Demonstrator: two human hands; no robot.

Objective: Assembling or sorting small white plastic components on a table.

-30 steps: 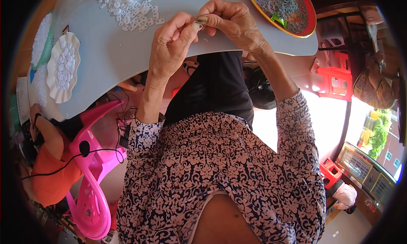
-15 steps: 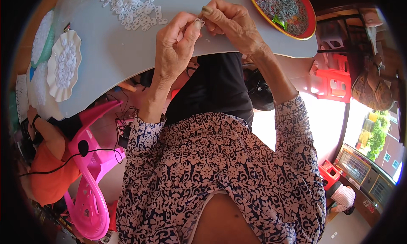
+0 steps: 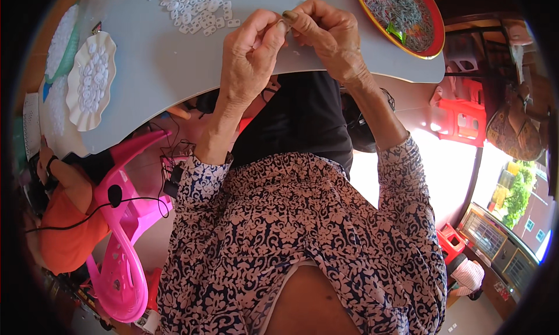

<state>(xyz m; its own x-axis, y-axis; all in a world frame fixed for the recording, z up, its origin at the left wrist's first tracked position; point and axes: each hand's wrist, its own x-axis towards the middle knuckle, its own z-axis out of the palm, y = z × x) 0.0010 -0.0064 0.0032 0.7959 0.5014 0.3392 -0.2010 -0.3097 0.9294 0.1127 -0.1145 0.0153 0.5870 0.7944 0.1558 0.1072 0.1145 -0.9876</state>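
Over the near edge of the grey table (image 3: 174, 61), my two hands meet at the fingertips. My left hand (image 3: 251, 55) is closed, its thumb and forefinger pinching a small white plastic piece that the fingers almost wholly hide. Right against it, my right hand (image 3: 333, 38) is closed too, thumb pressed to its forefinger; what it holds is too small and covered to make out. Just beyond my left hand lies a loose heap of white plastic pieces (image 3: 195, 6) with holes. To the right of my right hand, a red round tray (image 3: 429, 21) with a yellow rim holds many thin grey metal pieces.
At the table's left stands a scalloped cream dish (image 3: 74, 96) of white pieces, beside bags of white pieces (image 3: 60, 46). A pink plastic chair (image 3: 125, 242) and a person in orange (image 3: 73, 230) are at the left. Red stools (image 3: 463, 116) stand at the right.
My hands stay joined but have shifted slightly right and up in the view. The white piece showing at my left fingertips is now mostly covered. The whole view has moved a little.
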